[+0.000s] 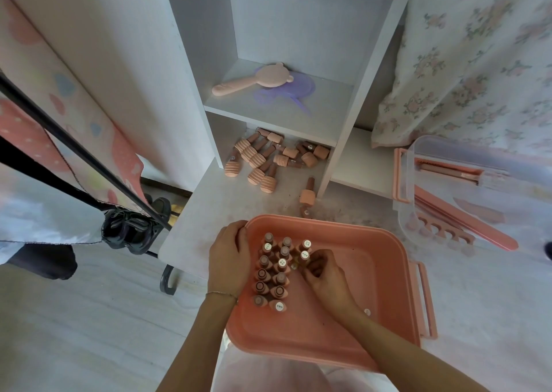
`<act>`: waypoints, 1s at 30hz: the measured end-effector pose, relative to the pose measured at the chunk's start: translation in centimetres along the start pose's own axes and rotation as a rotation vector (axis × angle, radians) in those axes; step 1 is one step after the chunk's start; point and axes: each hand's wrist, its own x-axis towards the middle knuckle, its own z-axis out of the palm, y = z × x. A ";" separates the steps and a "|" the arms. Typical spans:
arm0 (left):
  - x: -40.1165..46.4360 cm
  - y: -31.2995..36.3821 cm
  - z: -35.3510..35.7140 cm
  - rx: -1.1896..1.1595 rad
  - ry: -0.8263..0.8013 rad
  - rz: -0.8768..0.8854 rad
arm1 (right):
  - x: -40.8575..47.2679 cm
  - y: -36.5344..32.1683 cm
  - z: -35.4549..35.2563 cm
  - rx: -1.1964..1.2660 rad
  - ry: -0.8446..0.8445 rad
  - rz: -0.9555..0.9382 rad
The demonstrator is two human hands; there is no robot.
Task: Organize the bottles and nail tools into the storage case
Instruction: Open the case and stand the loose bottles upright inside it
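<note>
We see the salmon-pink storage case (343, 317) at six o'clock — our left hand (228, 261) grips its rim, our right hand (324, 275) seemingly pinches one upright brown-capped bottle (304, 257).

Head camera looks steeply down (close) over the desk (209, 200).

Soft, even daylight fills the view, fairly bright and slightly washed out, with a pale bluish cast on the white surfaces. Shadows are faint: a dim one lies inside the pink storage case (343, 317) just under the right hand's fingers (316, 267), and the shelf (277, 104) recess far above them is greyer. Wide-angle distortion bends straight edges outward, strongest at the frame's borders. Detail is soft overall; the far corners smear, and bottle labels near the fingers are unreadable.
</note>
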 end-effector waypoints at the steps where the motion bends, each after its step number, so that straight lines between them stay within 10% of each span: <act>1: 0.0 0.0 0.0 -0.004 0.000 -0.003 | 0.0 0.0 -0.1 -0.006 -0.005 -0.002; 21: 1.1 -0.2 -1.7 -0.248 -0.162 -0.128 | 0.5 -10.2 -6.2 -0.059 0.055 -0.377; 30: 6.4 -2.7 -1.7 -0.206 -0.119 -0.151 | 9.3 -13.5 -1.9 -0.085 0.033 -0.234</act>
